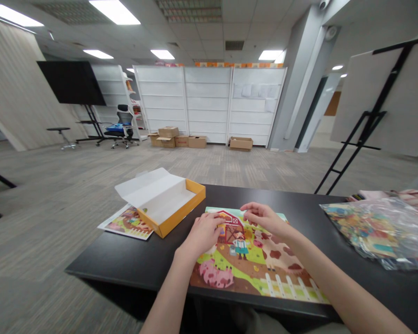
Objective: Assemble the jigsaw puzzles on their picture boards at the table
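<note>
A farm picture board (pixel 244 264) with a barn, a farmer, a cow and a pig lies flat on the black table. My left hand (pixel 205 232) rests over its upper left part, beside the barn, fingers stretched forward and partly bent. Over the upper right part hovers my right hand (pixel 264 218), its fingers extended and slightly curled, near the cow's head. Neither hand shows anything held. Whether the right fingertips touch the board, I cannot tell.
An open yellow box (pixel 181 208) with a white inside sits at left, partly over a farm picture sheet (pixel 128 222). Clear plastic bags of colourful pieces (pixel 383 232) lie at right on the black table (pixel 132 264). Beyond are cardboard boxes (pixel 169 137) and an easel stand (pixel 358 134).
</note>
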A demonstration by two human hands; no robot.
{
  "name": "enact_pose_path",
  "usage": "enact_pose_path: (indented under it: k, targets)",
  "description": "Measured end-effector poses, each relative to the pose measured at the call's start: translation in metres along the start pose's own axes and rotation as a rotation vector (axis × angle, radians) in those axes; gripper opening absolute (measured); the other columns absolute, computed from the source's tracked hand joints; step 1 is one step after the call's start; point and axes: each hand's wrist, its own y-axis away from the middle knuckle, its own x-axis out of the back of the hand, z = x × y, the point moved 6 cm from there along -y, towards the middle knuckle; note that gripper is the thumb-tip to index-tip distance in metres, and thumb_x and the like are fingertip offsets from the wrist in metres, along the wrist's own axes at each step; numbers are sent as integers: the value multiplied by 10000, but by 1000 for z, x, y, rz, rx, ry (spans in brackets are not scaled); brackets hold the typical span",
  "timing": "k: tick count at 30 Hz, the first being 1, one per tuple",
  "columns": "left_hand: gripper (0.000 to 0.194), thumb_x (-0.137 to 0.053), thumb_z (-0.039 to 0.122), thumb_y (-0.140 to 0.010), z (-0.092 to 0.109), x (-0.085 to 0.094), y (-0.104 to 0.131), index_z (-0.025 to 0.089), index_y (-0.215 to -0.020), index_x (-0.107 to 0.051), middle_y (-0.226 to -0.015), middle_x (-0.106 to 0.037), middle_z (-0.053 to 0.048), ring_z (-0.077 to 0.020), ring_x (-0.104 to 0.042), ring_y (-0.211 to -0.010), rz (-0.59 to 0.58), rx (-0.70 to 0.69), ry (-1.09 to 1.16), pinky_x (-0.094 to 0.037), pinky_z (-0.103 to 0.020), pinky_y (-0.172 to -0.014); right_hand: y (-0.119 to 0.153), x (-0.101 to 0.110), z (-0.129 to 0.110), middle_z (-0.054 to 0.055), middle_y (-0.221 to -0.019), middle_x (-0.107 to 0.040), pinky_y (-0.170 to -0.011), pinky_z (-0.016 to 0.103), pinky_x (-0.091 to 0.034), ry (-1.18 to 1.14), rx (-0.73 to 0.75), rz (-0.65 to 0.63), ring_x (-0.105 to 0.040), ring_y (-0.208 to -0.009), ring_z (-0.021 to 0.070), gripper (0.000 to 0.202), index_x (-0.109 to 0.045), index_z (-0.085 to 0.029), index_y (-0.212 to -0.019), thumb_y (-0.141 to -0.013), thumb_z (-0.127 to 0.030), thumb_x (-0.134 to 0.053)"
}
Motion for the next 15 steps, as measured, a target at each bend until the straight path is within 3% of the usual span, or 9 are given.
enact_pose_path:
  k: [15]
  targets:
    - [341,-436,160,-964,3,4,0,282,-1114,-716,-1279,-682,-14,-240,-576,-1176,3,-39,-118,-465,-408,-987,0,1,4,23,-821,-657,-590,254,-409,17,11,-16,-543,-662,117,390,-671,-167,-998,-821,-514,-696]
